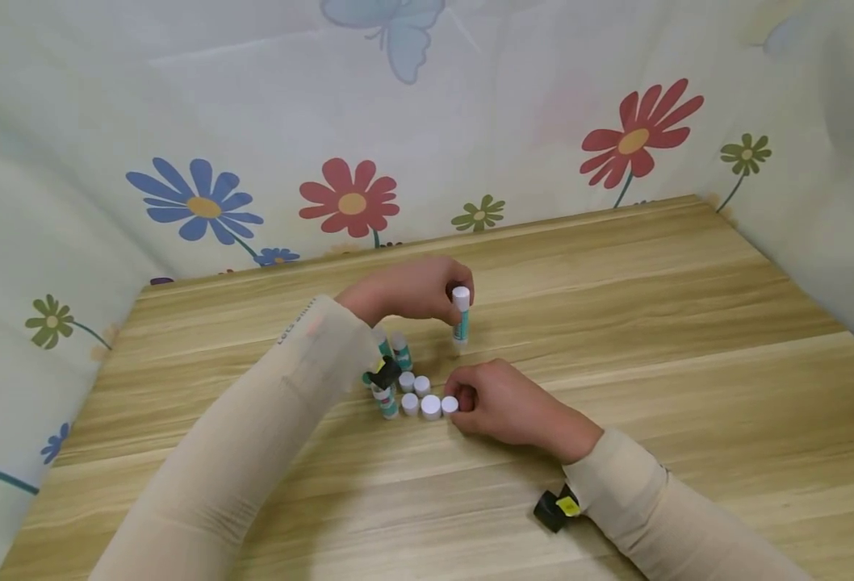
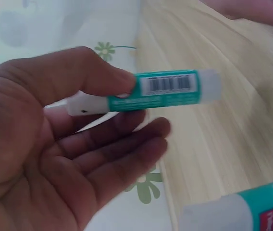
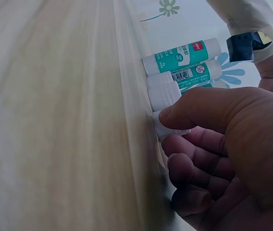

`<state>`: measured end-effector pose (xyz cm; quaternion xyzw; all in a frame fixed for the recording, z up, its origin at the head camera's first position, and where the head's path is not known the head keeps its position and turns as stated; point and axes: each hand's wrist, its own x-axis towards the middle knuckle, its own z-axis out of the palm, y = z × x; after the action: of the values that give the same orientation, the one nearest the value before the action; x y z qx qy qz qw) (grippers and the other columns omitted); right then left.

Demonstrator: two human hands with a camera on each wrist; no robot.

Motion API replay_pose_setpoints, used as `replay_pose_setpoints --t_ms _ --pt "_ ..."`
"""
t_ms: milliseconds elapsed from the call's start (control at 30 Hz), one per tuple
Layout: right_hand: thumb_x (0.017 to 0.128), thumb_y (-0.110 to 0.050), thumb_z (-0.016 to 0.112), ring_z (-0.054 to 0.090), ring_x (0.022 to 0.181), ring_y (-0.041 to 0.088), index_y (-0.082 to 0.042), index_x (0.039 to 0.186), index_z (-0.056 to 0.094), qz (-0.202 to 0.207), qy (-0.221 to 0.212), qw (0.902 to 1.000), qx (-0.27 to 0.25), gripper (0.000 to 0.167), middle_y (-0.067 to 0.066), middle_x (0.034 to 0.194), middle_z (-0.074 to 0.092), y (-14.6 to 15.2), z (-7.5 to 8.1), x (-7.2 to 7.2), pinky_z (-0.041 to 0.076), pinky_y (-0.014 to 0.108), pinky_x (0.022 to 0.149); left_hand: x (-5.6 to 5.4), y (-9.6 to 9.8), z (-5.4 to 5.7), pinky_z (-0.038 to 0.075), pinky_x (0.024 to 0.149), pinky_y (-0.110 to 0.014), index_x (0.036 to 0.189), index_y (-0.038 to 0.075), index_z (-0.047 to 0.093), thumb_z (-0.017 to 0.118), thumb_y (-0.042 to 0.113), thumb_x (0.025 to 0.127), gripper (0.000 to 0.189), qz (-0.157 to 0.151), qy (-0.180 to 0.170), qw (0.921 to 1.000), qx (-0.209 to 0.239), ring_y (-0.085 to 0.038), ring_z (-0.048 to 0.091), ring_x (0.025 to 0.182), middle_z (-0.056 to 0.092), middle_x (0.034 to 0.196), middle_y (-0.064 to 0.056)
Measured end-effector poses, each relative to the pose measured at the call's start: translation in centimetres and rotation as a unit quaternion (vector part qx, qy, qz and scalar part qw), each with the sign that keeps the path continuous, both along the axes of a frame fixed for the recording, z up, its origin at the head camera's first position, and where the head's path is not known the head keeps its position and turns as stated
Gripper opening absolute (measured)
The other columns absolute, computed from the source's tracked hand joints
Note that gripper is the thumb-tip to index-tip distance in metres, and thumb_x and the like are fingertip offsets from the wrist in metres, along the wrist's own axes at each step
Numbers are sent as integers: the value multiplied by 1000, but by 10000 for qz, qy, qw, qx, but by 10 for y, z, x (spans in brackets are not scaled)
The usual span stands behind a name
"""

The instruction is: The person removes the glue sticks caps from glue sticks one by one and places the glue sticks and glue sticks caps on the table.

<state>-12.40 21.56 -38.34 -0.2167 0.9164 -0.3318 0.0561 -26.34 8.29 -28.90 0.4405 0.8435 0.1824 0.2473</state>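
Note:
My left hand (image 1: pixel 424 286) pinches a teal-and-white glue stick (image 1: pixel 461 321) between thumb and fingers, holding it upright close over the table. In the left wrist view, the barcode on this glue stick (image 2: pixel 170 86) faces the camera. My right hand (image 1: pixel 510 403) pinches a small white cap (image 1: pixel 450 406) at the right end of a group of several white caps (image 1: pixel 430 408). More glue sticks (image 1: pixel 401 353) stand upright left of the caps, partly hidden by the left wrist. From the right wrist, the nearest of them (image 3: pixel 182 55) shows a red label.
All of this is on a wood-grain table (image 1: pixel 616 323). A flowered curtain (image 1: pixel 514 105) hangs behind and along both sides. Black wrist cameras sit at the left cuff (image 1: pixel 385 373) and right cuff (image 1: pixel 552 512), the left one close above the standing glue sticks.

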Motion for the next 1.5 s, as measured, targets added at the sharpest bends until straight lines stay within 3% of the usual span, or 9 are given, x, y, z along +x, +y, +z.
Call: replay_pose_setpoints --t_ms 133,300,467,567,833,933,1100,1333,1500 --pt "82 -14 71 49 61 2 -14 89 66 -8 -38 10000 29 8 -11 68 56 0 0 0 44 19 60 1 -7 4 46 70 -26 91 12 61 67 11 81 11 378 -597 9943 796 -15 52 77 59 87 -3" --pt "82 -14 71 49 61 2 -14 90 67 2 -62 10000 73 8 -10 68 56 -1 0 -1 44 19 59 5 -17 12 50 78 -31 94 9 57 66 9 81 16 906 -1343 9747 1538 -20 55 82 56 92 -7" --pt "83 -14 71 49 61 3 -13 90 67 -23 -117 9999 121 9 -10 67 56 -2 0 -1 44 19 58 7 -24 18 54 83 -35 97 5 54 64 4 83 17 1049 -1707 9569 2104 -26 59 88 55 92 -10" --pt "82 -15 72 49 61 3 -13 90 67 -46 -148 9998 128 9 -9 67 56 -3 0 -1 44 20 58 8 -30 20 55 82 -35 100 4 55 62 3 82 19 1120 -1760 9504 2306 -26 58 88 54 91 -10" --pt "82 -15 72 50 62 3 -14 90 67 -54 -109 9999 92 9 -10 68 57 -4 1 -2 44 19 59 15 -50 18 54 84 -31 109 6 63 65 9 87 22 1258 -1467 9547 2261 -22 59 93 63 99 -8" --pt "82 -15 72 51 63 2 -14 90 68 -68 -135 9999 62 10 -10 69 58 -5 1 -2 45 19 59 20 -59 14 54 87 -32 112 8 65 65 11 88 24 1352 -1407 9528 2326 -22 61 94 66 103 -8" --pt "82 -16 73 52 64 2 -14 91 69 -101 -158 9998 72 10 -11 70 60 -5 0 -2 46 19 61 31 -71 6 55 89 -33 114 10 64 68 12 87 27 1510 -1020 9525 2441 -20 64 93 67 104 -5" --pt "83 -15 73 53 65 2 -13 91 70 -140 -146 9997 128 10 -11 71 60 -5 1 -1 46 19 62 42 -82 -7 57 86 -32 111 10 65 69 10 87 25 1730 -692 9395 2876 -20 66 90 67 102 -5" --pt "83 -16 74 52 65 3 -14 91 69 -195 -201 9996 94 10 -10 70 60 -5 1 0 45 19 61 47 -90 -12 57 87 -32 111 11 64 68 11 87 25 1930 -530 9355 2911 -18 66 92 66 102 -4"
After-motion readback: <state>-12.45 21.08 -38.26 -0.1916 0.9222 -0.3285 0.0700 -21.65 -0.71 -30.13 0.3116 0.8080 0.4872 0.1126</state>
